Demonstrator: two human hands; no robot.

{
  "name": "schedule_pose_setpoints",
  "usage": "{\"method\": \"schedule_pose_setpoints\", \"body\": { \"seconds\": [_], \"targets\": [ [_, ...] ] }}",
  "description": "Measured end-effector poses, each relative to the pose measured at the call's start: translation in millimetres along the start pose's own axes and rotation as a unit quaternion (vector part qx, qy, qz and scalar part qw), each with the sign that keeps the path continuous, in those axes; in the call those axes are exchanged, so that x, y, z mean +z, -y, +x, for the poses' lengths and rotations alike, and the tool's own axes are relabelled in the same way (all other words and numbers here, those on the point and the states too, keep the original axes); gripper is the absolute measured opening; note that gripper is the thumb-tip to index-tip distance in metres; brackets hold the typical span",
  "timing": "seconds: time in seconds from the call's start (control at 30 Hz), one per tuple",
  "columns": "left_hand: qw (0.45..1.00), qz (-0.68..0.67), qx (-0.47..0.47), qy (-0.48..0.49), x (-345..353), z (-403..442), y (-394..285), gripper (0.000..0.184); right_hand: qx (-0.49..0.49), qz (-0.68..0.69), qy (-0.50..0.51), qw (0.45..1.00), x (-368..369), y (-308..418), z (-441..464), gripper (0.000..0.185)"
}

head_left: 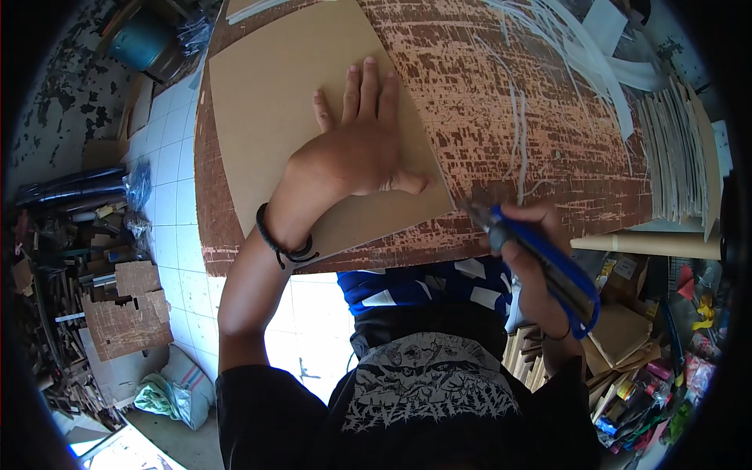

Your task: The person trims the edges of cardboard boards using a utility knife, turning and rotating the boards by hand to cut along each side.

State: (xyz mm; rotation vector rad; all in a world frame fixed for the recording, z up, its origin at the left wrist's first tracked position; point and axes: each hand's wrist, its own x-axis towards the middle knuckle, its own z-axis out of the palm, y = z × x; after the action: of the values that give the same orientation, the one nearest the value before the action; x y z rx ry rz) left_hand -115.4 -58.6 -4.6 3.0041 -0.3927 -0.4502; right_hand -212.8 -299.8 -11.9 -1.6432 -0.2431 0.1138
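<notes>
My left hand [356, 149] lies flat with its fingers spread on a large brown cardboard sheet [266, 102], near the sheet's right side. A dark cord bracelet is around that wrist. In my right hand [533, 251] is a blue utility knife [558, 274], gripped with the tip end toward the sheet's lower right corner. The blade is too blurred to make out fully. Under the sheet is a worn, scored reddish-brown tabletop [470, 133].
Thin pale strips [576, 55] are heaped at the table's far right. A stack of board sheets [677, 157] stands at the right edge, beside a cardboard roll [642, 244]. Scrap pieces [125, 305] and a white sack [180, 388] lie on the floor at left.
</notes>
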Motion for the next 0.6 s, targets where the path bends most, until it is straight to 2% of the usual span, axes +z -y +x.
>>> {"method": "schedule_pose_setpoints", "body": {
  "seconds": [0.07, 0.13, 0.33, 0.53, 0.6],
  "targets": [
    [1.000, -0.006, 0.003, -0.006, 2.9, 0.3, 2.1, 0.150, -0.085, -0.054, -0.012, 0.995, 0.8, -5.7, 28.8, 0.034],
    [1.000, -0.013, 0.003, -0.006, 1.9, 1.3, 2.0, 0.153, -0.124, -0.090, -0.011, 0.988, 5.6, -8.7, 52.9, 0.031],
    [1.000, -0.022, -0.007, 0.004, -2.0, -0.1, -1.8, 0.157, -0.134, -0.141, 0.011, 0.981, 25.6, -16.0, 89.9, 0.029],
    [1.000, 0.021, -0.016, -0.001, -3.4, -2.3, -6.0, 0.158, -0.079, -0.081, 0.021, 0.993, 30.6, -18.0, 93.7, 0.036],
    [1.000, 0.022, -0.015, -0.003, -3.4, -2.2, -5.8, 0.158, -0.100, -0.099, 0.010, 0.990, 32.8, -17.2, 95.0, 0.031]
  ]
}}
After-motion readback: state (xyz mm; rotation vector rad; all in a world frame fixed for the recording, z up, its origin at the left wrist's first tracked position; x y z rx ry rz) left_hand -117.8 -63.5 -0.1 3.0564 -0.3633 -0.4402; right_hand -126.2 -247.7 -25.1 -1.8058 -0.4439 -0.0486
